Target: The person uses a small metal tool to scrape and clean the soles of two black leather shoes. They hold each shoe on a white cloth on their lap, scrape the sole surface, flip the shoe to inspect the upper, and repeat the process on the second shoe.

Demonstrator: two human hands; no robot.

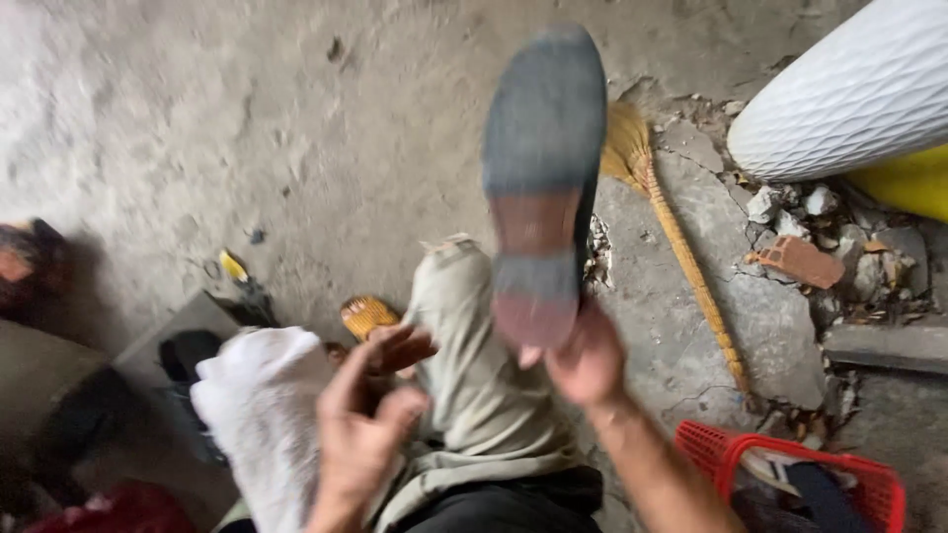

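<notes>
Left hand (360,424), fingers loosely apart, touching white cloth (259,415) beside raised shoe (541,178); right hand (583,360) clamped on shoe's heel, sole up. Risk: heel-only grip could slip, dropping shoe onto broom (681,237) below-right.

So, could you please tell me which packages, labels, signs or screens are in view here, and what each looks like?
None in view: no package, label, sign or screen. The nearest thing to a container is the red plastic basket at the lower right, beside the right hand holding the shoe.
</notes>
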